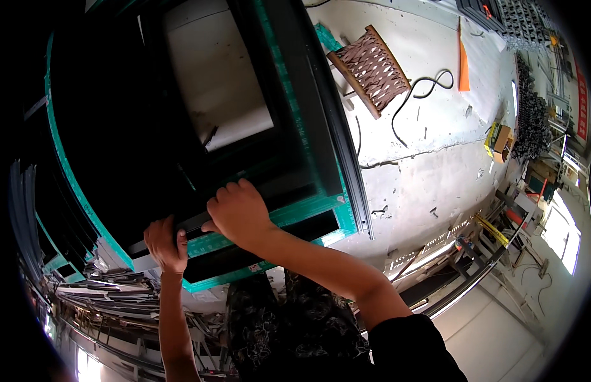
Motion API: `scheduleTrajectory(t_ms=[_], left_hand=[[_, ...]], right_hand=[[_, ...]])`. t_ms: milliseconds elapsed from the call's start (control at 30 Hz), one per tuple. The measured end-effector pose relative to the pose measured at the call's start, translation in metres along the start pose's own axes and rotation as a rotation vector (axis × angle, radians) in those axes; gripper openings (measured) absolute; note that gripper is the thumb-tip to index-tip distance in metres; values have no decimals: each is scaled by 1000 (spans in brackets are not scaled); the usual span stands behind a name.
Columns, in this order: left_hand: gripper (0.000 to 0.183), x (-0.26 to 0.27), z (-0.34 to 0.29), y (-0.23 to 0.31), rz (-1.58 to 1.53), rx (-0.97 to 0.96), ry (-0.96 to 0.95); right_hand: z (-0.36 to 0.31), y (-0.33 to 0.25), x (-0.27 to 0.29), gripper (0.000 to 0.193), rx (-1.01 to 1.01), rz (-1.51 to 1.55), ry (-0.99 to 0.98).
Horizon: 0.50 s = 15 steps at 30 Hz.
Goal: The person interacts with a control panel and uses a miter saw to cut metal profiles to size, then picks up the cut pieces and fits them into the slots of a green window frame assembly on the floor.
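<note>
Left hand (166, 245): clenched on the dark frame (308, 127), lower left.
Right hand (239, 213): grasping the same frame's edge, centre.

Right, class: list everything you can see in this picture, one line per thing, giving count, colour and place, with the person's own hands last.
Window frame: one, black with teal protective tape, large, centre-left, gripped at its lower edge.
Stacked frames: several, black with teal edges, far left.
Woven seat: one, brown, on the floor at top centre.
Cable: one, black, on the floor right of the seat.
Orange strip: one, upper right on the floor.
Concrete floor: grey, cracked, right of centre.
Metal profiles: a pile, silver-grey, lower left.
Left hand: one, holding the frame's lower edge.
Right hand: one, holding the same edge, beside the left.
</note>
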<state>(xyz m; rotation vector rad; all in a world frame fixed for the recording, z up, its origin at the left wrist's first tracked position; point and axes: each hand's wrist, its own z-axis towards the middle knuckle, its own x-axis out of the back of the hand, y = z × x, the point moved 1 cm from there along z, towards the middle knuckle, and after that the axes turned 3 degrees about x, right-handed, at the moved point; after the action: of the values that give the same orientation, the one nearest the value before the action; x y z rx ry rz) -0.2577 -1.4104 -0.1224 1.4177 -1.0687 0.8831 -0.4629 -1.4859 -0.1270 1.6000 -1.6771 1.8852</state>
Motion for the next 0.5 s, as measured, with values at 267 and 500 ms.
scheduleTrajectory(t_ms=[267, 500], left_hand=[[58, 10, 3, 1, -52, 32, -83], [95, 20, -9, 5, 26, -131, -98]], right_hand=[[-3, 1, 3, 40, 16, 10, -28], [-23, 5, 32, 77, 189, -146, -46]])
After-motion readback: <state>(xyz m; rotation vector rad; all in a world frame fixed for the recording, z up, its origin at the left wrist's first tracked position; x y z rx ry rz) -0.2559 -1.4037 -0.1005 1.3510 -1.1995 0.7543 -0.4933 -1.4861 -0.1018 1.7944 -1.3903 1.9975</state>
